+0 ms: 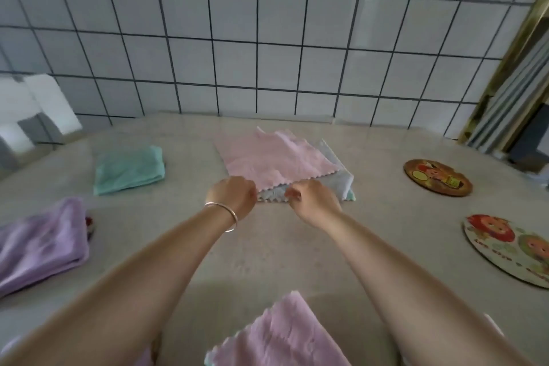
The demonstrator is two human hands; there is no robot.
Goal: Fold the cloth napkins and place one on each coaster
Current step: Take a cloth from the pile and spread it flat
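- My left hand (234, 194) and right hand (312, 202), fingers curled, pinch the near scalloped edge of the napkin stack (276, 163) mid-table (252, 252), pink on top.
- Two bare coasters (437, 177) lie right.
- Folded green napkin (129, 169) lies left.

place: home kitchen or dining corner | cues: white tiled wall (267, 47), stone-look countertop (267, 261), picture coasters (437, 177)

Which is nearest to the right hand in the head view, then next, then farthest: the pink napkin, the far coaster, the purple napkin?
From the right hand:
1. Pink napkin, directly at its fingertips, table centre.
2. Far coaster, off to the right.
3. Purple napkin, folded at the left edge.
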